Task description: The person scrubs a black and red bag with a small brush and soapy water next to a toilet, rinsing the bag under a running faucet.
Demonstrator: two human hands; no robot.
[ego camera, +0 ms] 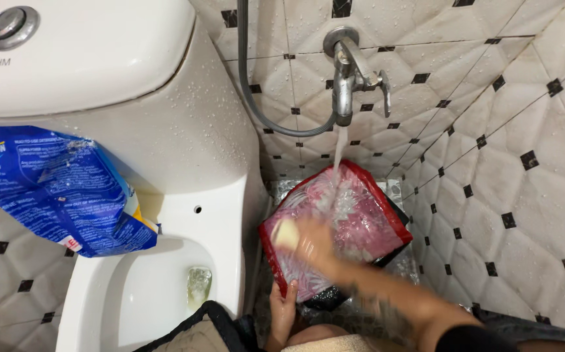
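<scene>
Under the running wall tap (351, 75), beside the toilet (165, 215): one clear red-edged pouch (354, 221), tilted in the stream. Left hand (282, 309) grips its lower edge. Right hand (312, 244), blurred, presses a pale sponge (287, 233) on its face. Blue detergent bag (60, 189) rests on the toilet.

The corner below the tap (351, 75) is narrow: the toilet bowl (184, 215) walls its left side and the tiled wall (504, 163) its right. The red-edged plastic pouch (344, 221) fills most of that gap. A grey hose (256, 98) hangs left of the tap. Open room remains only above the pouch.
</scene>
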